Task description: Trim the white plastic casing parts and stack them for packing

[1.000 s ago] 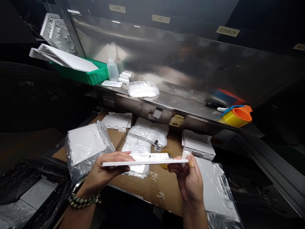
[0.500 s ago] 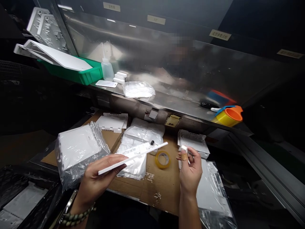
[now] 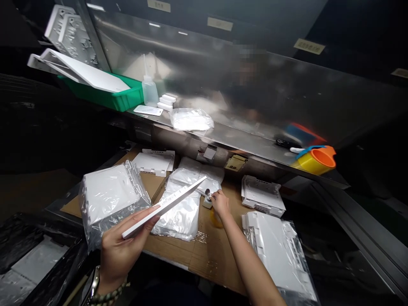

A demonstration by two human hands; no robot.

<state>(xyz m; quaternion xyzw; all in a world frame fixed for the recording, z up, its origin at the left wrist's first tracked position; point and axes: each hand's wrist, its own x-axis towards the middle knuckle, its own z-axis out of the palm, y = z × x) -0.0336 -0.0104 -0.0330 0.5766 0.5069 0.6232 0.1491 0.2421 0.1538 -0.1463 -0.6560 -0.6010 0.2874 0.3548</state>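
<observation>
My left hand [image 3: 123,244] is closed on the lower end of a thin white plastic panel [image 3: 168,205], held tilted edge-on above the bench. My right hand [image 3: 221,203] reaches to the middle of the bench, its fingers pinched together at a small pale container with a round dark lid and a shiny metal part [image 3: 207,202]. What sits between those fingertips is hidden. Below that hand, partly covered by it, lies a roll of yellow tape [image 3: 216,219]. Flat clear plastic bags [image 3: 178,221] lie beneath and behind the panel.
Bagged white panels lie at left [image 3: 105,191] and right [image 3: 270,250]; loose panel stacks stand behind [image 3: 153,162], [image 3: 263,193]. The metal shelf [image 3: 236,131] holds a green bin [image 3: 124,100], a squeeze bottle [image 3: 149,91], a phone [image 3: 148,111] and a yellow-orange cup [image 3: 315,161].
My right hand has moved left and forward to the small container; the small white block it held is now out of sight. My left hand has shifted slightly left with the panel, now tilted more steeply.
</observation>
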